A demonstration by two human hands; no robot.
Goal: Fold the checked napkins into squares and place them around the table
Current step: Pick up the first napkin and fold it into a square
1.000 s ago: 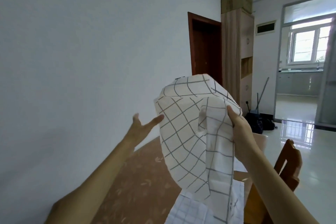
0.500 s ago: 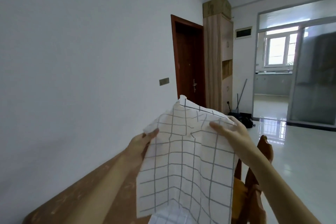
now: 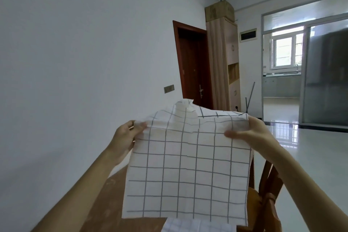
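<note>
A white napkin with a grey checked grid hangs spread out flat in the air in front of me, above the table. My left hand pinches its upper left corner. My right hand grips its upper right corner, thumb on the front. The top edge between my hands is rumpled and sticks up in a small fold. Another checked napkin lies on the brown patterned table below, mostly hidden by the held one.
A white wall runs along the left of the table. A wooden chair stands at the table's right side. Further back are a dark red door, a tall wooden cabinet and a glass sliding door over glossy floor.
My left hand, free a second ago, has taken the napkin's left corner. The bunched napkin is now pulled out flat between both hands. The view has tilted and shifted.
</note>
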